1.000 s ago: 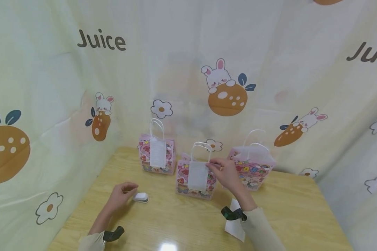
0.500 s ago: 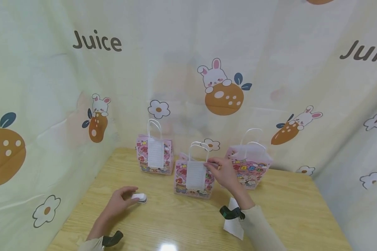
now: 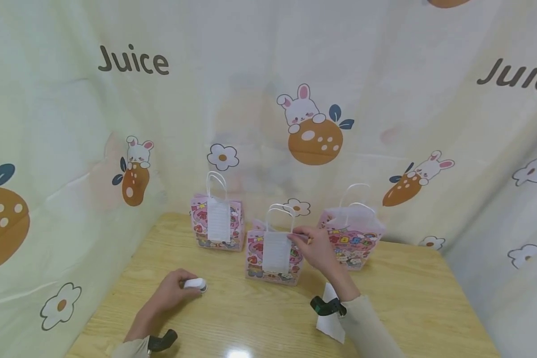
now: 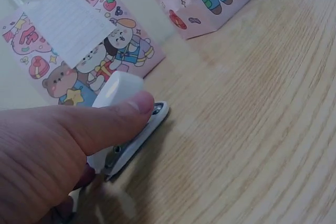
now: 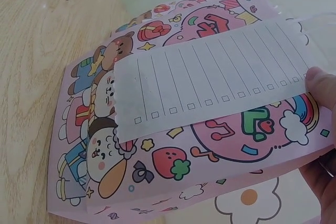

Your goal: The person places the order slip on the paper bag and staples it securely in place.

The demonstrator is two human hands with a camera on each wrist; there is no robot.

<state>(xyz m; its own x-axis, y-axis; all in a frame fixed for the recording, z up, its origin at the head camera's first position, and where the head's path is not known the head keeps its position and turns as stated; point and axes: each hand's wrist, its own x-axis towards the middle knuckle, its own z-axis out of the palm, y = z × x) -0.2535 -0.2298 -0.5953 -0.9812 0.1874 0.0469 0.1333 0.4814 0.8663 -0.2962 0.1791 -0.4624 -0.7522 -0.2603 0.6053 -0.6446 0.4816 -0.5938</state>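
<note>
My left hand holds a small white stapler low over the table; in the left wrist view the thumb lies across the stapler. At the middle pink gift bag, my right hand pinches the upper right corner of a white lined paper slip against the bag's top edge. In the right wrist view the slip shows ruled lines with checkboxes and lies flat over the printed front. The right fingers behind the bag are partly hidden.
Another pink bag with a lined slip stands at the back left. A third bag, its top gaping, stands behind the right hand. A loose white paper lies under the right forearm. Printed curtain hangs behind the table.
My left hand has closed around the stapler and turned it slightly on the way. The right hand stays at the slip's corner. The head view has shifted a little to the right.
</note>
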